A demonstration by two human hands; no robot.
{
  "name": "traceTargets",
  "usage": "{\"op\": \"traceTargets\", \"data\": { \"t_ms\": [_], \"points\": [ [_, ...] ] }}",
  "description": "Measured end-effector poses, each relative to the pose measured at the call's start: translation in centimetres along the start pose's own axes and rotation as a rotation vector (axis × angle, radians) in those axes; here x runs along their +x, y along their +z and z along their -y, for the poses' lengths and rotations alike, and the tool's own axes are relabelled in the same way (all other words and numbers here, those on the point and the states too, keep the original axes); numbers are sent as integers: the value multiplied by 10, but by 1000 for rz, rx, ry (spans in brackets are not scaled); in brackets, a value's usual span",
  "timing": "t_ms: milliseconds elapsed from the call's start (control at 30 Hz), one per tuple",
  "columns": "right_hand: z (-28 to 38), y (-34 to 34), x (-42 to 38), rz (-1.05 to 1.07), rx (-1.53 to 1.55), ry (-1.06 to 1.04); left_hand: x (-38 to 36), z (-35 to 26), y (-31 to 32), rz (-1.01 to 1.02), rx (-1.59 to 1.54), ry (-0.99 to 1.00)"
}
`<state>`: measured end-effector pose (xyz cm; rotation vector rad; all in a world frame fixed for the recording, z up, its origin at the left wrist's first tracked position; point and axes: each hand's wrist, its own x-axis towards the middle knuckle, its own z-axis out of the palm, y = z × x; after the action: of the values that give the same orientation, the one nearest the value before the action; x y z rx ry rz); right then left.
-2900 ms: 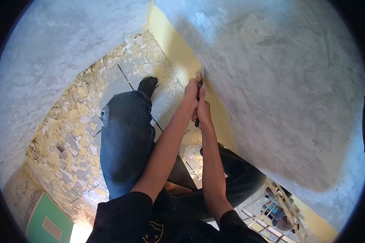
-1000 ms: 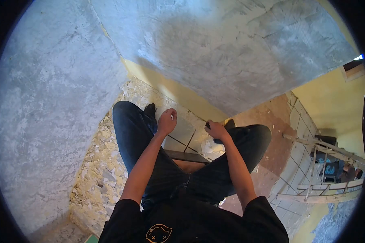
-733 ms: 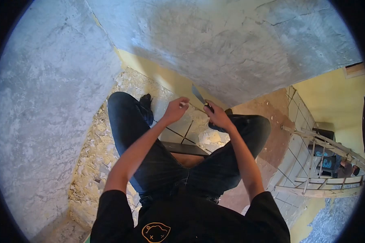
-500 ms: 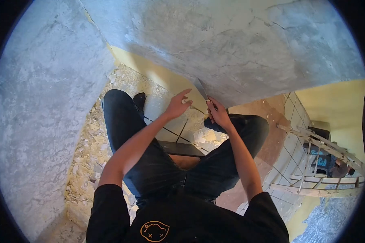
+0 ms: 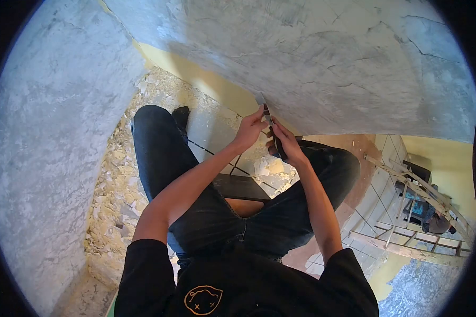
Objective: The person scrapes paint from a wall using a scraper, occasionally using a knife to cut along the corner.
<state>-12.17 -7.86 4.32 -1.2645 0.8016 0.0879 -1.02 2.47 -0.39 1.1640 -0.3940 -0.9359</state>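
Observation:
My right hand (image 5: 287,143) is wrapped round the black handle of a scraper (image 5: 266,111), its handle end showing below the palm. The narrow metal blade points up and away, with its tip right at the lower part of the wall (image 5: 322,68). On the other side, my left hand (image 5: 250,130) has its fingers pressed against the upper part of the scraper, close below the blade. Both hands are between my bent knees. A strip of yellow paint (image 5: 195,76) runs along the bottom of the grey wall.
Yellow paint flakes (image 5: 116,195) cover the floor along the left wall (image 5: 53,132). I sit low on a dark seat (image 5: 240,187). A wooden ladder (image 5: 407,248) stands at the right, with another person (image 5: 436,222) crouched behind it.
My left hand has moved up and right from beside the scraper and now meets it. The scraper has turned, so its black handle shows. My view has shifted slightly.

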Motion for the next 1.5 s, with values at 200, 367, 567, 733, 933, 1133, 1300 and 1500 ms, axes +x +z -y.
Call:
{"op": "traceTargets", "data": {
  "t_ms": [200,367,567,733,933,1133,1300,1500],
  "points": [
    [3,3,-1,86,-61,-33,1,1,-2,-23,-26,-90],
    [-1,0,-1,21,-137,-47,-1,-3,2,-36,-64,-60],
    [-2,4,-3,-41,-261,-95,-2,-3,4,-82,-105,-85],
    [-18,8,24,-102,-291,-274,6,1,1,-129,-106,-32],
    [-3,31,44,-107,-404,-236,14,-12,-15,-259,-115,-80],
    [-15,19,23,-126,-306,-275,3,-21,-5,-205,-230,-209],
    [-17,6,0,-151,-221,-206,-3,-19,11,-116,-361,-196],
    [-23,15,24,-181,-344,-343,4,-22,6,-217,-424,-192]
  ]
}}
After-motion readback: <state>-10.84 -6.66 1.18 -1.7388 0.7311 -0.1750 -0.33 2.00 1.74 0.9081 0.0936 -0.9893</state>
